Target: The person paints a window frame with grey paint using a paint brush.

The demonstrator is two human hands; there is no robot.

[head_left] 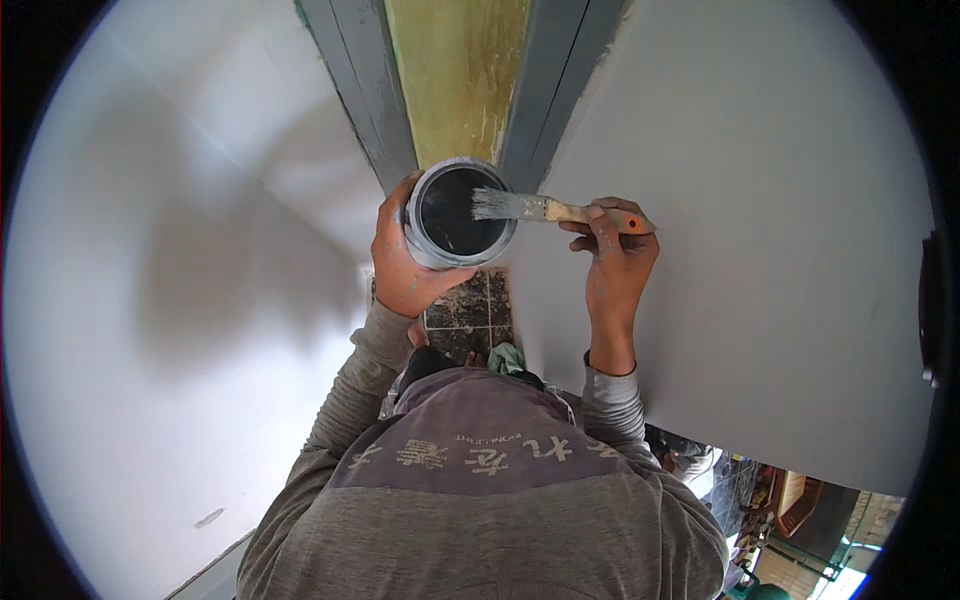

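Note:
My left hand is wrapped round the side of a round paint can, holding it up in front of me. Its open top faces me, and dark grey paint coats the inside. Closed round the wooden handle of a paintbrush, my right hand keeps the brush nearly level. The grey-smeared bristles point left over the can's mouth; whether they touch the paint I cannot tell. Grey specks mark the fingers of both hands.
White walls flank me closely on both sides. Ahead stands a grey frame around a yellowish panel. Dark, stained floor tiles lie below, with a green cloth near my feet. Wooden furniture shows at the lower right.

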